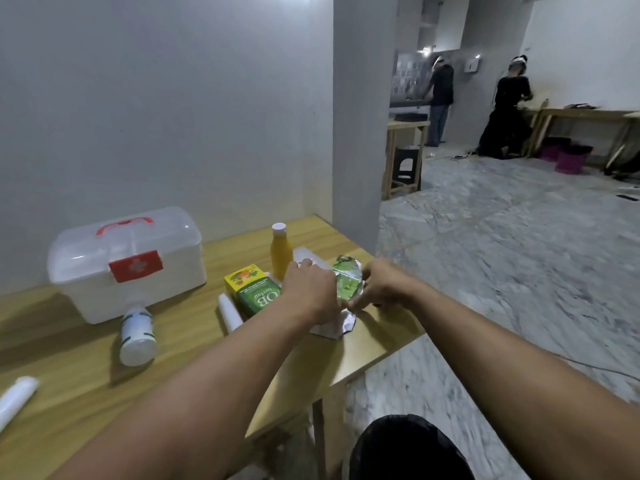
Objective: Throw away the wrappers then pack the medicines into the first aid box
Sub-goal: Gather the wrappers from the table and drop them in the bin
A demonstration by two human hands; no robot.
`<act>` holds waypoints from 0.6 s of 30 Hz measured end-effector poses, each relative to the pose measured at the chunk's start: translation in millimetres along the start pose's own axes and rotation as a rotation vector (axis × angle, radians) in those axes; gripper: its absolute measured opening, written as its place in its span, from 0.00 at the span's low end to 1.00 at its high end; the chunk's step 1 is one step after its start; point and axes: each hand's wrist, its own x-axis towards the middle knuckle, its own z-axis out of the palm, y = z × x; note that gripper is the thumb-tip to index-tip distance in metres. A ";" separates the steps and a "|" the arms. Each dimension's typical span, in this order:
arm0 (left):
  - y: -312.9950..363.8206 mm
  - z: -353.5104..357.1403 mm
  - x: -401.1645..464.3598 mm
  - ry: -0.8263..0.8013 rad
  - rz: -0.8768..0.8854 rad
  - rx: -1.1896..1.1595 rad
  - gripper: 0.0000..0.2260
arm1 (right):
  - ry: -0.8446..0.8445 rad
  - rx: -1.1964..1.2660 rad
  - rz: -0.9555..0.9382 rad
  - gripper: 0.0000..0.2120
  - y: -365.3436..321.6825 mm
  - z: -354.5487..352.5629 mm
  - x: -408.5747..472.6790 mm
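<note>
On the wooden table [62,344], a white first aid box [128,265] with a red handle and red latch stands shut at the back left. A green-and-silver wrapper [347,282] lies near the right edge, over white crumpled paper [334,327]. My left hand [308,292] and my right hand [382,285] both grip the wrappers from either side. A green and yellow medicine carton [251,289] and an orange bottle [281,252] with a white cap stand just left of my hands. A white bottle [136,336] lies on its side in front of the box.
A white tube [229,315] lies beside the carton and another white tube [15,398] at the table's front left. A black bin [405,448] sits on the floor below the table's right edge. Two people work at far benches.
</note>
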 end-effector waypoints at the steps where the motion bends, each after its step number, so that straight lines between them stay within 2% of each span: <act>1: 2.3 4.4 3.3 -0.010 -0.013 0.000 0.23 | 0.016 0.013 -0.007 0.19 0.9 1.0 0.4; 3: 5.1 9.3 7.9 -0.007 -0.061 -0.046 0.24 | 0.046 0.044 -0.020 0.21 2.6 1.5 -0.3; 7: 7.7 7.2 7.1 0.042 -0.169 -0.249 0.23 | 0.165 0.086 -0.036 0.12 12.5 2.1 -2.2; 10: 11.0 6.6 6.1 0.045 -0.213 -0.484 0.16 | 0.215 0.134 -0.039 0.11 26.3 -1.5 -5.0; 12: 14.9 5.4 5.2 0.021 -0.230 -0.608 0.13 | 0.254 0.141 -0.024 0.13 37.2 -11.2 -11.6; 15: 25.7 -1.3 2.2 0.023 -0.224 -0.724 0.07 | 0.312 0.177 0.011 0.12 57.2 -33.1 -26.1; 18: 46.4 -9.4 -2.9 0.010 -0.179 -0.806 0.06 | 0.313 0.222 0.063 0.10 80.7 -57.6 -49.8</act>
